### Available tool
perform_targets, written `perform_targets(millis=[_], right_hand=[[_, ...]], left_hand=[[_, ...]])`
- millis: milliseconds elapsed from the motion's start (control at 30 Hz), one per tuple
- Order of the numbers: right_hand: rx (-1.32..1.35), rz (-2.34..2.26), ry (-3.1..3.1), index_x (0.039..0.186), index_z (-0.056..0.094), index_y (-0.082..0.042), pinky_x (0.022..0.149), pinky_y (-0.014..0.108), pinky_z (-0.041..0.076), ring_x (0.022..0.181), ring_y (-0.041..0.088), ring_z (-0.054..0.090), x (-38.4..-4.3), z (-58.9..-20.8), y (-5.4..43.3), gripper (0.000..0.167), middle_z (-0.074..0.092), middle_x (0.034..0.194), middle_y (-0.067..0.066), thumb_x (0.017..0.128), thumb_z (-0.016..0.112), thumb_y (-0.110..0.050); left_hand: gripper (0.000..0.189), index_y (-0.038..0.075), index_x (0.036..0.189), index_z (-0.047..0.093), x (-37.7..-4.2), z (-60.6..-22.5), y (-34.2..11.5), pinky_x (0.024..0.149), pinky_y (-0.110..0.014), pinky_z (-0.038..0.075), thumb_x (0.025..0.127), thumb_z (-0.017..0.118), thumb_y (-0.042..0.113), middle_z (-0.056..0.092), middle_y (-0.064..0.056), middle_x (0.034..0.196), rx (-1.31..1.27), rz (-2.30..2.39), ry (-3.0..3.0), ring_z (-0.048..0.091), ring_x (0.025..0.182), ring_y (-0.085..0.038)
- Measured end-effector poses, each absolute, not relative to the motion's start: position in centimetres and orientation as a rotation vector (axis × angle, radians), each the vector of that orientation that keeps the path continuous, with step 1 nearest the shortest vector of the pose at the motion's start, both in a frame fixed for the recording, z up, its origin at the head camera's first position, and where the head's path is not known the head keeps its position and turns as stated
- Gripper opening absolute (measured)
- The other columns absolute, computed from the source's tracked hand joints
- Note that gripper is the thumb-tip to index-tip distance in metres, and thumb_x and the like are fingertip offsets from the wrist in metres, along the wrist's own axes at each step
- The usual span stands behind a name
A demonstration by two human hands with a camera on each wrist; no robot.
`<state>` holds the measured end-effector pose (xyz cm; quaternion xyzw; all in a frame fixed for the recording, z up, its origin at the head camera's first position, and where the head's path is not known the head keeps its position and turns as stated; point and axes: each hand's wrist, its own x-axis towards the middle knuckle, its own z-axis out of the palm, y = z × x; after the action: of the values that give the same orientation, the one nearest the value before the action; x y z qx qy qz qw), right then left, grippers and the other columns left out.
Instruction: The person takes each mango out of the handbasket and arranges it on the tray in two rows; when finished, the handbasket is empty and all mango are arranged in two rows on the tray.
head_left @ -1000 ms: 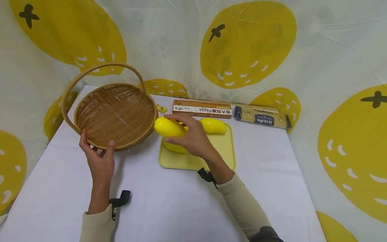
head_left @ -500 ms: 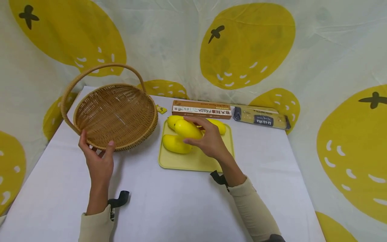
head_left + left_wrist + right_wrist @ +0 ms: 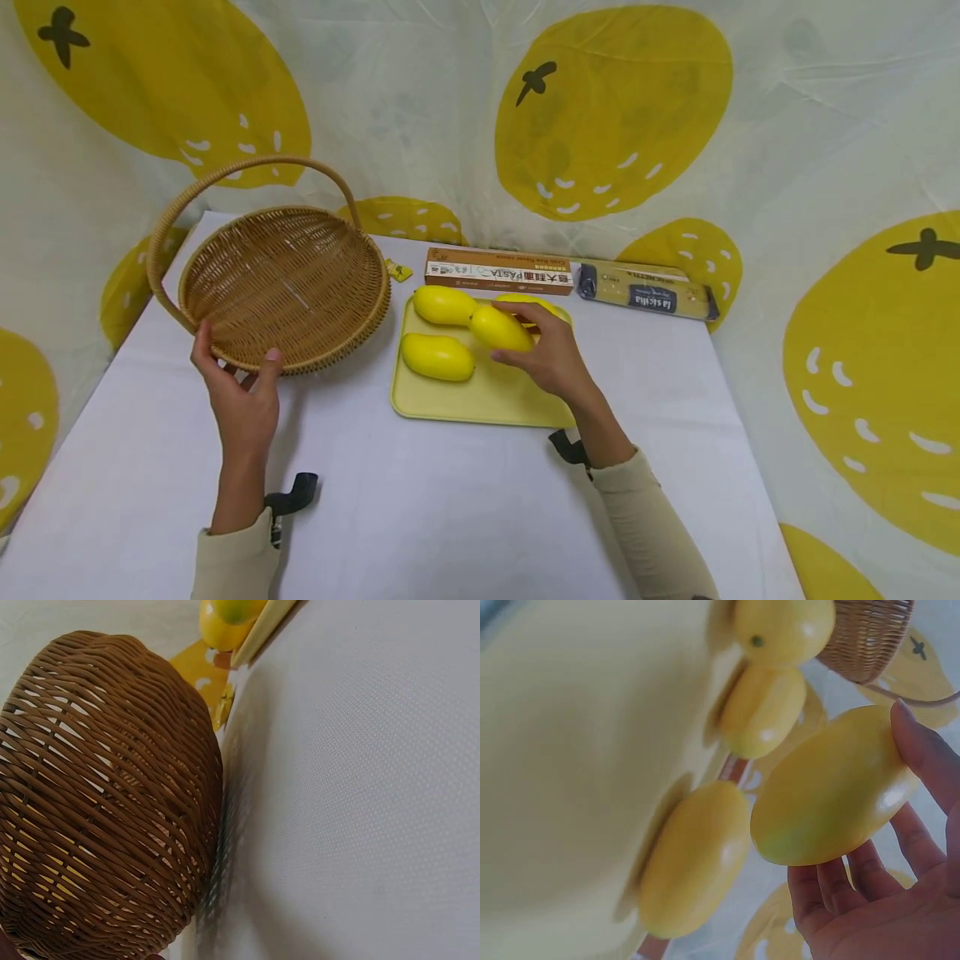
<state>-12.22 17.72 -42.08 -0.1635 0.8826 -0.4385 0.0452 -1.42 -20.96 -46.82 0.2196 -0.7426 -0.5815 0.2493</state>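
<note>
My left hand [image 3: 243, 412] grips the near rim of a round wicker basket [image 3: 288, 283] with a tall handle. The basket leans, its inside facing up and toward the head camera. My right hand [image 3: 551, 350] holds a yellow mango [image 3: 497, 327] between thumb and fingers, above a pale yellow tray [image 3: 480, 404]. In the right wrist view the held mango [image 3: 832, 787] shows a greenish tint at one end. On the tray lie a front-left mango [image 3: 437, 357], a back-left mango [image 3: 442, 305] and a back-right mango [image 3: 525, 300], the last partly hidden by the hand.
A brown pasta box [image 3: 498, 271] lies behind the tray. To its right is a spaghetti pack [image 3: 648, 292]. A small yellow packet [image 3: 397, 270] sits between basket and box. Lemon-printed cloth [image 3: 420, 108] hangs behind the white table [image 3: 420, 508].
My right hand has carried the mango rightward from near the basket's edge to over the tray's right half, uncovering the two left mangoes. My left hand stays at the basket rim.
</note>
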Motion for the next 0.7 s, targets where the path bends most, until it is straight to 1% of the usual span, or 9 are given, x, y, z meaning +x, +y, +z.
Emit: perform_targets(millis=[200,367,567,700], right_hand=[[-0.437,-1.267,2.697,0.146,0.065,-0.028,0.113,0.051,0.049,0.129,0.028,0.060,-12.3,-43.2,19.1,0.068,0.065,0.144,0.000,0.084,0.092,-0.018],[-0.413,-1.205,2.687,0.145,0.066,-0.025,0.112,0.051,0.050,0.130,0.028,0.059,-12.4,-44.0,20.0,0.067,0.065,0.145,0.001,0.084,0.092,-0.017],[-0.427,-1.118,2.700,0.145,0.066,-0.023,0.113,0.052,0.049,0.131,0.029,0.058,-12.5,-44.8,20.7,0.068,0.065,0.145,0.004,0.082,0.093,-0.016],[-0.444,-1.089,2.726,0.143,0.067,-0.023,0.115,0.052,0.047,0.132,0.029,0.058,-12.5,-45.3,21.0,0.069,0.066,0.144,0.004,0.081,0.094,-0.015]], left_hand=[[0.084,0.037,0.167,0.015,-1.5,-46.9,-21.1,0.113,-0.039,0.046,0.102,0.067,0.021,0.025,0.001,0.171,0.590,-1.589,-2.016,0.044,0.146,-0.032],[0.085,0.036,0.167,0.015,-1.5,-46.8,-21.0,0.110,-0.038,0.047,0.102,0.068,0.022,0.026,0.002,0.170,0.577,-1.585,-2.013,0.044,0.144,-0.030],[0.086,0.032,0.168,0.016,-1.5,-47.0,-21.0,0.110,-0.041,0.047,0.101,0.068,0.019,0.027,-0.001,0.170,0.539,-1.575,-1.995,0.044,0.146,-0.029],[0.086,0.031,0.167,0.017,-1.4,-46.8,-20.8,0.112,-0.043,0.045,0.100,0.068,0.018,0.025,0.001,0.172,0.547,-1.557,-1.994,0.041,0.149,-0.027]])
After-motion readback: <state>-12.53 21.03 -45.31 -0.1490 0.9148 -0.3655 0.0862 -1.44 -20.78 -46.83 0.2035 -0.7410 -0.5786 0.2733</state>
